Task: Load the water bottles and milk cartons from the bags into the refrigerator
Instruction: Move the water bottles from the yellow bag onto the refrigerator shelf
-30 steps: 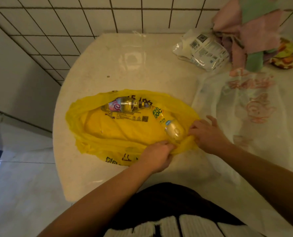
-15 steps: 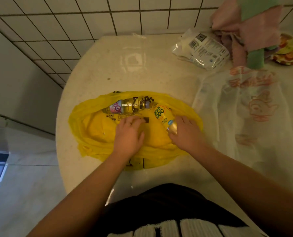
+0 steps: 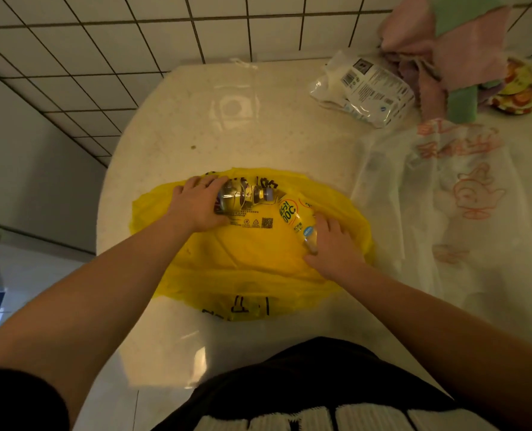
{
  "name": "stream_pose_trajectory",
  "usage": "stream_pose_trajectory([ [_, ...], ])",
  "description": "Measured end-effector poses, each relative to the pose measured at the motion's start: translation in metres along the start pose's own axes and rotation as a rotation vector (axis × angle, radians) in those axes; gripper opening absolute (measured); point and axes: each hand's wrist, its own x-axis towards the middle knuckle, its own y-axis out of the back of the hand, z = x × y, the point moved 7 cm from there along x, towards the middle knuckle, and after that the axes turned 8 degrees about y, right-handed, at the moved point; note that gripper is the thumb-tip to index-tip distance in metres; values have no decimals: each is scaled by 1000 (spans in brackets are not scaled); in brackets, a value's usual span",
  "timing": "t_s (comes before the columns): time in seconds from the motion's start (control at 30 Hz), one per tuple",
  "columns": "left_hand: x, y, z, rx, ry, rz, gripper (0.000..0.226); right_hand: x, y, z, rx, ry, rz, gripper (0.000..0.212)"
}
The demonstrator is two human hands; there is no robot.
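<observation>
Progress looks slight: the left hand (image 3: 196,208) grips a clear purple-capped water bottle (image 3: 246,194), the right hand (image 3: 334,247) curls over a yellow-labelled bottle (image 3: 291,214), both lying at the yellow plastic bag (image 3: 243,262); no refrigerator is in sight.

The bare left forearm (image 3: 112,284) runs from the lower left of the frame up toward the centre, a dark short sleeve (image 3: 19,399) at its near end. The left hand (image 3: 196,206) lies palm down, its fingers (image 3: 208,183) curled over a clear plastic bottle with a purple cap (image 3: 246,194). The bare right forearm (image 3: 429,325) comes in from the lower right. The right hand (image 3: 333,244) sits right of centre, palm down, fingers and thumb bracketing the near end of a yellow-labelled plastic bottle (image 3: 291,213). The two hands are apart.
</observation>
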Motion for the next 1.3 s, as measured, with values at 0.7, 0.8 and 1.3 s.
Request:
stream_pose_trajectory([
  [0.7, -23, -2, 3, -354, 31, 156, 88, -9, 30, -3, 319, -196, 47, 73],
  [0.8, -45, -4, 5, -480, 119, 181, 91, -26, 40, -6, 677, -222, 74, 40],
  [1.3, -212, -26, 33, -1611, 425, 39, 34, -99, 30, -59, 1713, 68, -279, 70],
])
